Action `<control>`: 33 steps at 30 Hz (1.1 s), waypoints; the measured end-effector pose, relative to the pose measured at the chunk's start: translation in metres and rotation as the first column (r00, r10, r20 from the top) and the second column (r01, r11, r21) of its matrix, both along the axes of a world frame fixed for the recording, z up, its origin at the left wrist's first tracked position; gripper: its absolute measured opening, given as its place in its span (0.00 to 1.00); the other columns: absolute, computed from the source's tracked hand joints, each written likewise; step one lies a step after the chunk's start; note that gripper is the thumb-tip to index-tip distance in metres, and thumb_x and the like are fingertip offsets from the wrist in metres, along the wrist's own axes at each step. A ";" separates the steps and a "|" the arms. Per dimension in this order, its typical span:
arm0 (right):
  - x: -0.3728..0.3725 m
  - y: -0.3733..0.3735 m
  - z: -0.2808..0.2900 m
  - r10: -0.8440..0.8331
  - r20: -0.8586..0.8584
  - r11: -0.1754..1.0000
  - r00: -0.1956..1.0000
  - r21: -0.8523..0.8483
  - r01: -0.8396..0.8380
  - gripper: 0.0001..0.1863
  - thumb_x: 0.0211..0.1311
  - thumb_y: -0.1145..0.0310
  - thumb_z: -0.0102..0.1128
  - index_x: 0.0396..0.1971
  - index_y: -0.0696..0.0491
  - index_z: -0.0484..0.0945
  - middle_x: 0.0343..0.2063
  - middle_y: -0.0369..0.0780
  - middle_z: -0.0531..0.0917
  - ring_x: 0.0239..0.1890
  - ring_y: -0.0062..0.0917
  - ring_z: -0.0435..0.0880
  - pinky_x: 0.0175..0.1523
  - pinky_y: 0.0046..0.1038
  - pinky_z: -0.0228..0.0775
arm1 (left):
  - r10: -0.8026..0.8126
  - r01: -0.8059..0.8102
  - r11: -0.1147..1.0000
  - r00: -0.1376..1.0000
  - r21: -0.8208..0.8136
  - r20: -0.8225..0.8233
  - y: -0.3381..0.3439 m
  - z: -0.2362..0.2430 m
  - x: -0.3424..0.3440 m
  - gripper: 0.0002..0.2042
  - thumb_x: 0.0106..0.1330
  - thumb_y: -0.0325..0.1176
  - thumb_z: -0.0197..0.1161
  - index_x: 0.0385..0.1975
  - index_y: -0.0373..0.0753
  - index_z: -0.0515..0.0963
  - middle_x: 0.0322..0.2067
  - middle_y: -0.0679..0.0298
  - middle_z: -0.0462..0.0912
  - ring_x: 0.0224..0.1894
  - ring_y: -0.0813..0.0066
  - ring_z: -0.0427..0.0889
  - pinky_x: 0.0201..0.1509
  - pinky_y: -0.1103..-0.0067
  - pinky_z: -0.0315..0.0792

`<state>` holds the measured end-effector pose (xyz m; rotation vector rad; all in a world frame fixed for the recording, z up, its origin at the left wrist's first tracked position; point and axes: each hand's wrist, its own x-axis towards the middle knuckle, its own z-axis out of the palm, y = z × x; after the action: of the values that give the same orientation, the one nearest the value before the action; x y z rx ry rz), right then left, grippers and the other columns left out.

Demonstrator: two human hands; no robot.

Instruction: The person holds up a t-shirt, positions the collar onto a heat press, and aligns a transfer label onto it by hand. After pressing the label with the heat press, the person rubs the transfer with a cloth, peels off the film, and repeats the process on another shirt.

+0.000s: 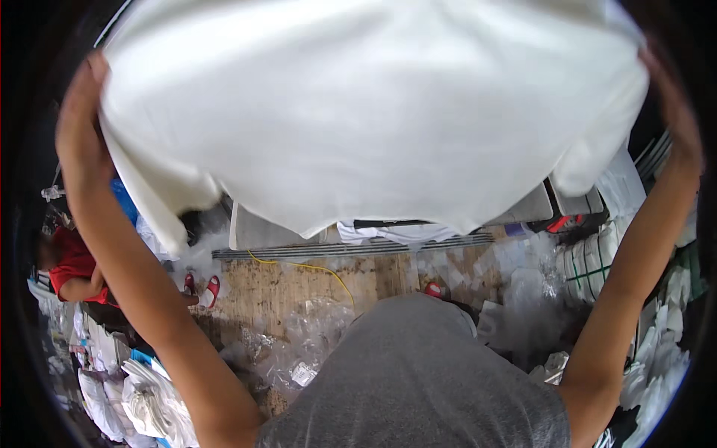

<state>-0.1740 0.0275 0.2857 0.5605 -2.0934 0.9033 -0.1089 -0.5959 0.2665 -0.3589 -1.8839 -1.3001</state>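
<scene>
A large white shirt (373, 112) is spread wide in the air in front of me, filling the upper part of the head view. My left hand (84, 112) grips its left edge, and my right hand (672, 104) grips the opposite edge; both arms are raised and far apart. The right hand is slightly blurred. Sleeves hang down on either side, the left one lower. Beneath the shirt, part of a grey table (272, 226) shows, with another white garment (396, 232) lying at its front edge.
A person in red (75, 261) is at the left, beside piled white garments (153, 399). On the wooden floor lie clear plastic bags (299, 343) and a yellow cord (321, 269). White bundles with green straps (594, 261) stand at the right.
</scene>
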 end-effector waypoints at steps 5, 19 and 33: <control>0.030 0.038 -0.159 0.144 0.524 0.980 0.840 0.045 -0.196 0.05 0.68 0.74 0.61 0.40 0.57 0.80 0.35 0.31 0.79 0.40 0.15 0.76 0.49 0.20 0.68 | -0.239 0.178 0.968 0.862 0.175 0.446 0.023 -0.193 0.043 0.04 0.75 0.30 0.59 0.41 0.38 0.79 0.34 0.73 0.77 0.37 0.87 0.72 0.42 0.86 0.65; 0.046 0.017 -0.376 0.268 0.815 0.961 0.514 -0.263 -0.085 0.06 0.66 0.77 0.64 0.41 0.58 0.80 0.34 0.31 0.80 0.38 0.15 0.76 0.46 0.19 0.67 | -0.083 0.138 0.990 0.630 -0.006 0.772 0.050 -0.363 0.052 0.07 0.75 0.30 0.60 0.42 0.33 0.80 0.33 0.69 0.81 0.37 0.86 0.74 0.44 0.84 0.70; -0.106 -0.004 -0.419 0.161 0.868 0.987 0.471 -0.156 -0.050 0.08 0.69 0.74 0.61 0.44 0.59 0.83 0.34 0.34 0.83 0.37 0.18 0.78 0.46 0.21 0.71 | -0.097 0.093 0.994 0.531 0.055 0.842 0.046 -0.425 -0.107 0.06 0.76 0.25 0.56 0.41 0.31 0.80 0.33 0.68 0.79 0.37 0.82 0.73 0.44 0.83 0.70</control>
<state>-0.2798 0.0235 -0.1338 0.1236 -2.9147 1.6266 -0.2164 -0.5496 -0.1588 0.2689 -2.6879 -1.7395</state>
